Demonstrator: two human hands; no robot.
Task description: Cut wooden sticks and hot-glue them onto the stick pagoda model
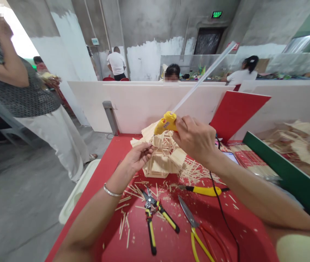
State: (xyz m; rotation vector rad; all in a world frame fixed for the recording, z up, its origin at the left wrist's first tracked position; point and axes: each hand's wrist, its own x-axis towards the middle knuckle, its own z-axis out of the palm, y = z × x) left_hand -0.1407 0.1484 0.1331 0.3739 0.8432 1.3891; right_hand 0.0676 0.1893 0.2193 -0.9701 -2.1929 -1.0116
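A wooden stick model [160, 164] with slatted, roof-like panels stands on the red table [133, 236]. My right hand [194, 136] is wrapped round a yellow glue gun [166, 123], with a long clear glue stick [204, 77] rising from its back. The gun's nozzle points down at the upper left part of the model. Beside that spot my left hand [141, 155] has its thumb and forefinger pinched together at the model's left side; what lies between the fingertips is too small to make out. A silver bracelet circles the left wrist.
Yellow-black cutters [151, 207], red-yellow scissors [193, 222] and a yellow-handled tool [204, 190] lie in front, among loose sticks [195, 171]. A black cable hangs at the right. White panels [155, 105] and a green board [285, 174] border the table. A person [35, 91] stands at left.
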